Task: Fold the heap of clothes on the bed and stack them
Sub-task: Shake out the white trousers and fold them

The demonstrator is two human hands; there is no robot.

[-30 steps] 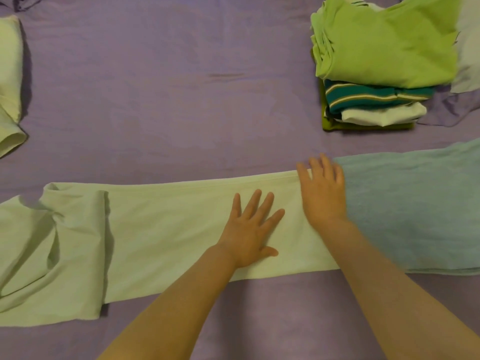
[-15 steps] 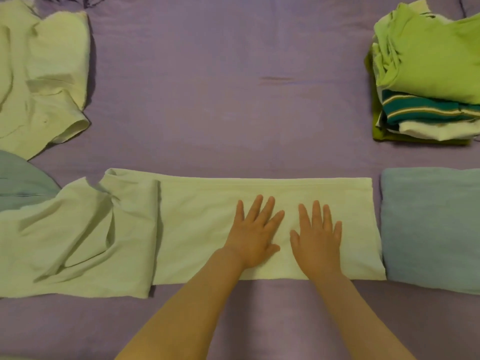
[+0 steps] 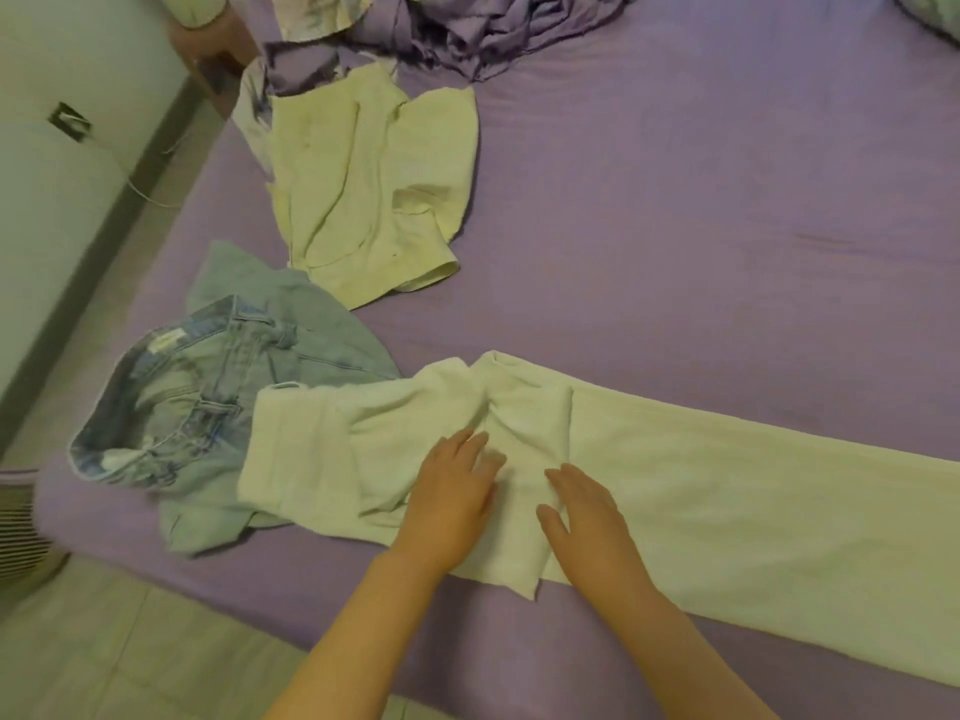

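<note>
A long pale cream garment (image 3: 727,491) lies flat across the purple bed (image 3: 675,226), folded lengthwise, its rumpled sleeve end at the left. My left hand (image 3: 452,501) presses flat on that rumpled part, fingers straight. My right hand (image 3: 587,522) rests flat beside it on the same cloth, fingers pointing up and left. Light blue jeans (image 3: 208,402) lie crumpled at the bed's left edge, partly under the cream garment. A pale yellow shirt (image 3: 369,194) lies unfolded further back.
A bunched purple and patterned sheet (image 3: 447,33) sits at the head of the bed. The bed's left edge drops to a tiled floor (image 3: 104,641) beside a white wall (image 3: 47,163). A striped object (image 3: 15,532) shows at the far left.
My view has swung left; the folded stack and the blue garment are out of sight. Both hands have slid left along the cream garment to its rumpled sleeve end.
</note>
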